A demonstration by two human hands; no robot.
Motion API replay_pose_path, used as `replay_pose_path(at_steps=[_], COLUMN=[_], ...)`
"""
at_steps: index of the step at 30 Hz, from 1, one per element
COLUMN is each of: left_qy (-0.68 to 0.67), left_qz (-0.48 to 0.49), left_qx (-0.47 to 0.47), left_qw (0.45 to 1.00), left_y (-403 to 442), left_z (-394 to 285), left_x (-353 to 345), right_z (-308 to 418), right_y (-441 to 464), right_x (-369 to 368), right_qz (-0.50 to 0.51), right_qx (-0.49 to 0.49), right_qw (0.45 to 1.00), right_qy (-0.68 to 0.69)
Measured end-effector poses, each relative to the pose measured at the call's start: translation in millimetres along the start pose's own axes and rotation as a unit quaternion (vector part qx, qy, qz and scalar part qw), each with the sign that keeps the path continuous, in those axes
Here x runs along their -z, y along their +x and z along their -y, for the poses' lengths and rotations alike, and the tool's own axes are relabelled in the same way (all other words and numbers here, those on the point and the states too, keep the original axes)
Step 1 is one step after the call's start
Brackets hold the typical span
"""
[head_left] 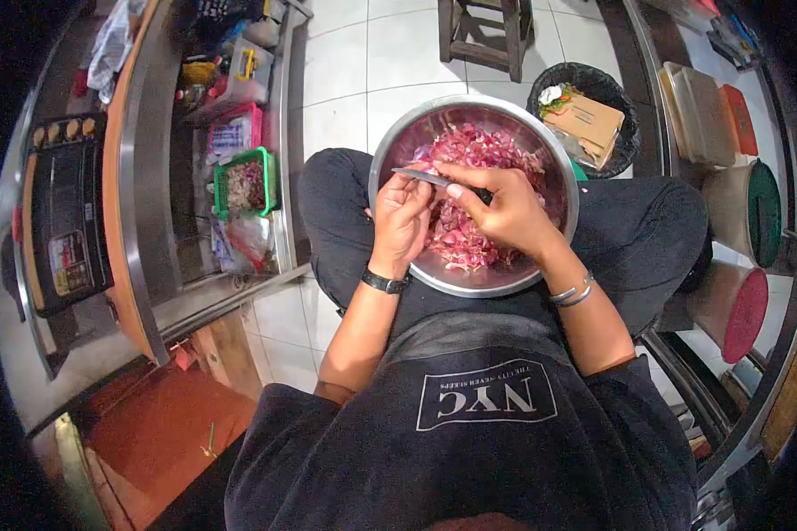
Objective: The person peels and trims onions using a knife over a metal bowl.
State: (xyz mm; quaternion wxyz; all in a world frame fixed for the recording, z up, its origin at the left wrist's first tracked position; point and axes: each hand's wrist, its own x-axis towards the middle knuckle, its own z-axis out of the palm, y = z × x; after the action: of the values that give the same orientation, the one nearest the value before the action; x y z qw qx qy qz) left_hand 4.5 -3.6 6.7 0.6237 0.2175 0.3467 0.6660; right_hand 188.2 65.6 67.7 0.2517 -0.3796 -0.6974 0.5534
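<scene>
A wide steel bowl (568, 232) rests on the lap, between the crossed legs. It holds a heap of peeled and cut red shallots (483, 146). Above its left half, my right hand (512, 210) grips a small knife (423, 177), the blade pointing left across my left fingertips. My left hand (402, 215) is closed, palm turned up, pinching what looks like a small shallot mostly hidden by the fingers and blade. Both hands are over the bowl and close together.
At the right stands a bin (627, 104) lined with black plastic, with cardboard inside. A wooden stool (485, 37) is ahead on the tiled floor. On the left shelf sits a green basket (273, 184). Round containers (726, 305) line the right side.
</scene>
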Motion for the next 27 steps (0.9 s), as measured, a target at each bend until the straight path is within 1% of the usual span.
replay_pose_path(at_steps=[2, 4, 5, 7, 11, 13, 14, 17, 20, 22, 23, 25, 27], left_qy=[0.005, 0.002, 0.001, 0.002, 0.005, 0.018, 0.018, 0.029, 0.045, 0.056, 0.056, 0.077, 0.075], left_qz=[0.0, 0.003, 0.002, 0.001, 0.004, 0.002, 0.002, -0.004, 0.0, 0.005, 0.005, -0.007, -0.008], left_qx=[-0.006, 0.002, 0.001, 0.002, -0.001, -0.012, -0.012, -0.013, -0.015, -0.014, -0.012, -0.018, -0.021], left_qw=[1.0, 1.0, 1.0, 1.0, 1.0, 1.0, 1.0, 0.999, 0.999, 0.998, 0.998, 0.997, 0.997], left_y=[1, 2, 2, 2, 1, 1, 1, 1, -1, -1, -2, -2, -2], left_z=[1, 2, 2, 1, 2, 3, 3, 3, 3, 4, 4, 4, 4], left_x=[1, 3, 4, 3, 1, 1, 0, -2, -2, -1, -1, -2, -4], right_z=[-5, -12, -14, -10, -10, -3, -2, -4, -13, -13, -12, -9, -11], right_y=[1, 3, 3, 3, 3, 3, 3, 3, 2, 3, 2, 2, 2], right_x=[-2, -8, -7, -5, -2, 1, 1, 1, -5, -7, -6, -2, -2], right_qz=[0.002, -0.059, -0.058, -0.044, -0.031, 0.005, 0.005, 0.015, -0.023, -0.05, -0.051, -0.028, -0.03], right_qx=[0.006, 0.083, 0.083, 0.049, 0.03, -0.021, -0.021, -0.071, -0.04, 0.009, 0.008, -0.029, -0.025], right_qw=[1.0, 0.994, 0.994, 0.997, 0.999, 0.998, 0.998, 0.997, 0.998, 0.996, 0.996, 0.996, 0.996], right_qy=[0.01, 0.039, 0.038, 0.042, 0.029, 0.052, 0.052, 0.033, 0.034, 0.075, 0.075, 0.077, 0.084])
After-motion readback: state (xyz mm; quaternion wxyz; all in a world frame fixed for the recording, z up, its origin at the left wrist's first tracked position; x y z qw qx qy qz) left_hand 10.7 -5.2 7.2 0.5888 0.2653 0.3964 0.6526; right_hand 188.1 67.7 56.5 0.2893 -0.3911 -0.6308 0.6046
